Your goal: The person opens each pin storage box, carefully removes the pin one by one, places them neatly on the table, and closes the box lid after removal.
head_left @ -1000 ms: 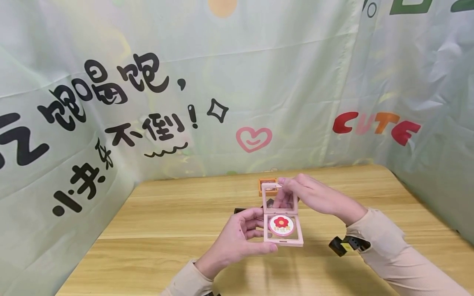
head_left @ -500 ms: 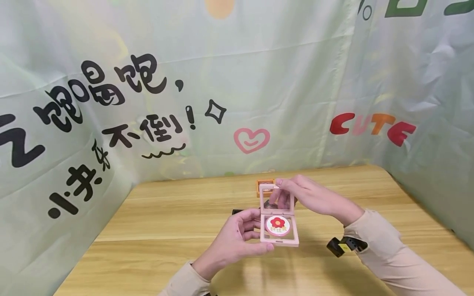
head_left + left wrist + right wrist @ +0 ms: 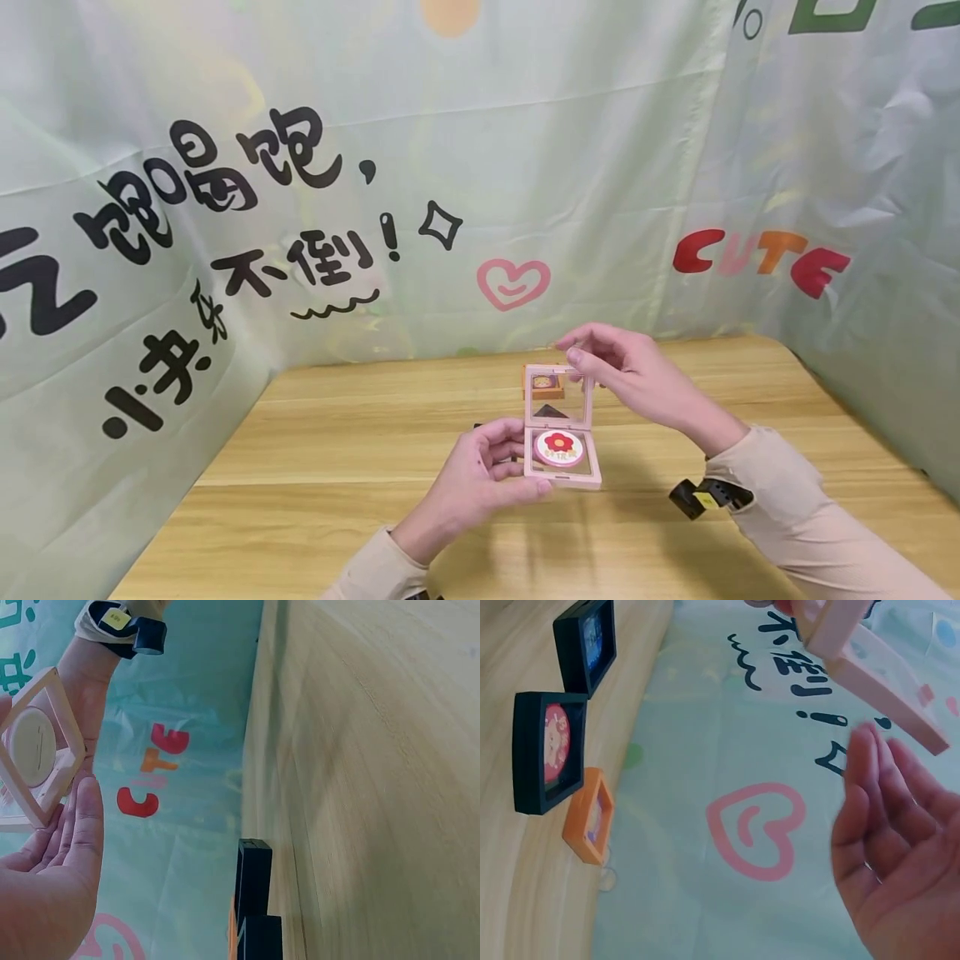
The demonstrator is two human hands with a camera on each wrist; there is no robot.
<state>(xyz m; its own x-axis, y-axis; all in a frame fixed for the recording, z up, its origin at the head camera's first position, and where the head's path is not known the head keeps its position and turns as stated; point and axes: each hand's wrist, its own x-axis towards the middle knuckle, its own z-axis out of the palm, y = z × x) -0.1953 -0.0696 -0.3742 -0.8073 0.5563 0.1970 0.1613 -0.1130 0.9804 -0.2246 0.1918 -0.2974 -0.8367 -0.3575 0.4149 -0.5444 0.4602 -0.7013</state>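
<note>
Pink case [image 3: 566, 427] partly screens an orange frame [image 3: 577, 817] and black frame [image 3: 529, 754].

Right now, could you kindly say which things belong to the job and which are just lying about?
In use:
open pink case, in left hand
flower badge inside
right hand near the case

Apparently lying about:
orange frame
pink-centred black frame
blue-centred black frame

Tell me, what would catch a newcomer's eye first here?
Probably the open pink case with a red-flower disc inside, held above the wooden table by the left hand, the right hand near its top. Next, the bold black writing on the pale curtain at left, and the colourful CUTE lettering at right.
</note>
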